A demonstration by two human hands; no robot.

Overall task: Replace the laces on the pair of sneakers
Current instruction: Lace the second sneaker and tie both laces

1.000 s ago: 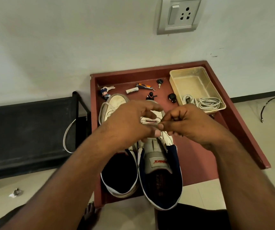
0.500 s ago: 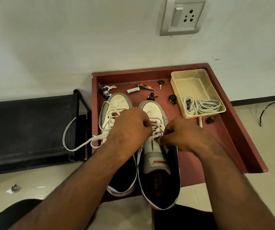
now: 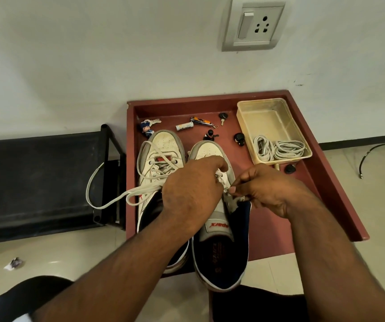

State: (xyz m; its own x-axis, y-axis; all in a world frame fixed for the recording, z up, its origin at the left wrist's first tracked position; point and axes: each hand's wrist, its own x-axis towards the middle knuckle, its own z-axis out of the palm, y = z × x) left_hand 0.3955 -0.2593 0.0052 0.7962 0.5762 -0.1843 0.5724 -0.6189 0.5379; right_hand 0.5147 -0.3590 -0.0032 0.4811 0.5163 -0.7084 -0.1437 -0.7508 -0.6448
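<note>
Two white sneakers with navy lining stand side by side on a red-brown tray table point(image 3: 279, 231), toes toward the wall. The left sneaker point(image 3: 163, 147) has a loosened white lace point(image 3: 107, 203) trailing off the table's left edge. My left hand point(image 3: 191, 189) lies curled over the right sneaker point(image 3: 210, 149) at its eyelets, fingertips on the lace there. My right hand point(image 3: 263, 189) pinches that lace at the shoe's right eyelet row. A cream plastic tub point(image 3: 270, 117) at the back right holds coiled white laces point(image 3: 279, 148).
Keys, a battery, a small doll keychain and little black figures lie at the table's back. A black bench point(image 3: 35, 182) stands to the left. A wall socket point(image 3: 254, 24) is above. A cable end lies on the floor at right.
My hands came down from above the shoes onto the right sneaker's eyelets. The view shifted, so both toe caps and the left sneaker's trailing lace now show.
</note>
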